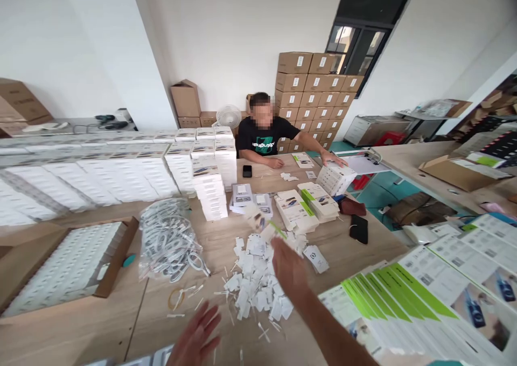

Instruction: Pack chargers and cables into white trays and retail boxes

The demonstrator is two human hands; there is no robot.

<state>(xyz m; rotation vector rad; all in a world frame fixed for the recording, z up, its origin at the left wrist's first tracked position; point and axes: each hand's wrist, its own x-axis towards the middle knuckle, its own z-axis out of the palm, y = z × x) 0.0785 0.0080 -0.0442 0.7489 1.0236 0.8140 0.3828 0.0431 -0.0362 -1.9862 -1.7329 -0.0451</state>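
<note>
My right hand (287, 266) reaches over the middle of the table, its fingers closed on a flat white printed carton (258, 222) with a green strip, smeared by motion. Below it lies a heap of small white paper pieces (248, 296). My left hand (197, 336) is near the front edge with fingers apart, holding nothing. Loose white strips and a yellow rubber band (176, 300) lie just beyond it. Past the carton are two stacks of printed cartons (294, 212) and clear-topped packs (242, 194).
A clear bag of white cables (167, 237) and an open cardboard box (117, 269) of white boxes stand left. White boxes (212, 194) are stacked behind. Green-edged cartons (404, 296) fan out at right. Across the table, a co-worker (264, 142) touches a carton stack (335, 177).
</note>
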